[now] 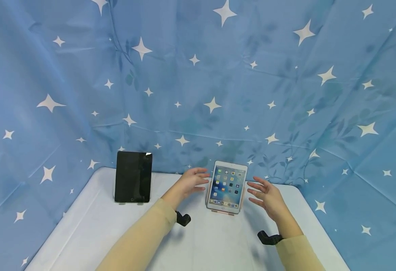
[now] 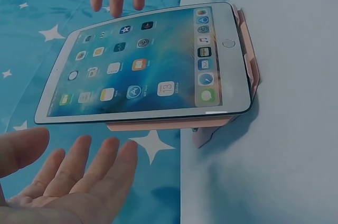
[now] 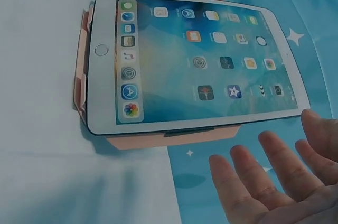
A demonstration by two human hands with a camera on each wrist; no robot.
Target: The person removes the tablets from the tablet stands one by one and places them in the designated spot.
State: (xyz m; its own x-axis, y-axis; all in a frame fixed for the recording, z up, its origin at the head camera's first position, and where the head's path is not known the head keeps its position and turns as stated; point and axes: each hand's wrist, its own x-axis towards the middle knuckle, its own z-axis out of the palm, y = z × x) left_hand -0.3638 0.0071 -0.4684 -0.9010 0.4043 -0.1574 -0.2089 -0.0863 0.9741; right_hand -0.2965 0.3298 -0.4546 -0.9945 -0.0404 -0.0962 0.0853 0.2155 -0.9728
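A white-framed tablet (image 1: 227,187) with a lit home screen of app icons leans back on a pink stand (image 1: 223,212). To its left is my left hand (image 1: 190,183), fingers spread loosely and pointing toward the tablet's edge. On the other side, my right hand (image 1: 265,194) holds a similar relaxed pose. Both wrist views show gaps between the fingertips and the tablet (image 2: 137,65). The stand's pink ledge (image 3: 81,71) supports the tablet's lower edge. Neither hand holds anything.
A second tablet (image 1: 133,177), black with a dark screen, stands propped on its own stand at the table's back left. The white table (image 1: 204,241) backs onto a blue curtain (image 1: 171,75) with white stars. Black straps sit on both wrists.
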